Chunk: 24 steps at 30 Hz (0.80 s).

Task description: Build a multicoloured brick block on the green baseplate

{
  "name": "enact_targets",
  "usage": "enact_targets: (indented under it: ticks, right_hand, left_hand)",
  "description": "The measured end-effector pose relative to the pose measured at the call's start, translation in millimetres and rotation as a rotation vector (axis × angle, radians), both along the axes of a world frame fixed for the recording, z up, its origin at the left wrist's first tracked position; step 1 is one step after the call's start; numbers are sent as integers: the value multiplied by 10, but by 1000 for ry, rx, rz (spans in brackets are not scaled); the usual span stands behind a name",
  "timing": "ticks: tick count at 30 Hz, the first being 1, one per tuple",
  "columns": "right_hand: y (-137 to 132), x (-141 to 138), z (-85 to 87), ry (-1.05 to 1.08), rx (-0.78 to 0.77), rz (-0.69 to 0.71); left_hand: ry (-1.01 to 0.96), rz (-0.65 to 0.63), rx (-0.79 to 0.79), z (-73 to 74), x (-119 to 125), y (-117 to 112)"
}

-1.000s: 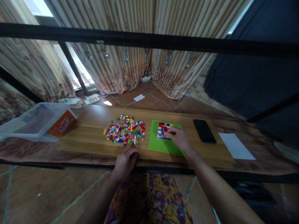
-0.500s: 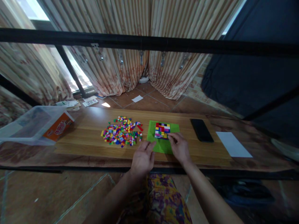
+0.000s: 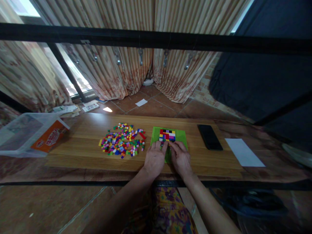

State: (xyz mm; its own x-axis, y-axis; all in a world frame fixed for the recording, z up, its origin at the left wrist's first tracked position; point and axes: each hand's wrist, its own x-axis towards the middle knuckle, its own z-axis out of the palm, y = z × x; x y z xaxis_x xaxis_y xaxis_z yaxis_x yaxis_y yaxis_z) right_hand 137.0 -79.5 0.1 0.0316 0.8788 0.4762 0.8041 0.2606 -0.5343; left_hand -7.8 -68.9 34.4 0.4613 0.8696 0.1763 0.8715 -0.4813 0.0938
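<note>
A green baseplate (image 3: 180,137) lies on the wooden board, with a block of small coloured bricks (image 3: 167,135) pressed onto its far half. My left hand (image 3: 155,158) and my right hand (image 3: 180,157) rest side by side on the plate's near half. Their fingertips reach the near edge of the brick block. The fingers lie stretched forward; whether a small brick sits under them is hidden. A loose heap of small coloured bricks (image 3: 122,140) lies to the left of the plate.
A black phone (image 3: 209,137) lies right of the plate and a white sheet (image 3: 244,152) further right. A clear plastic tub with an orange label (image 3: 31,133) stands at the far left. A black bar (image 3: 156,38) crosses overhead. Curtains hang behind.
My left hand has moved from the board's front edge, near the heap, onto the green plate. My right hand has drawn back slightly to the block's near edge.
</note>
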Motion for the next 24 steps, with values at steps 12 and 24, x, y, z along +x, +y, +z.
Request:
enact_targets:
  ticks: [12, 24]
  right_hand:
    - [38, -24, -2, -22, -11, 15]
    - [-214, 57, -117, 192, -13, -237]
  left_hand:
    - [43, -5, -71, 85, 64, 80]
    - [-328, 161, -49, 90, -122, 57]
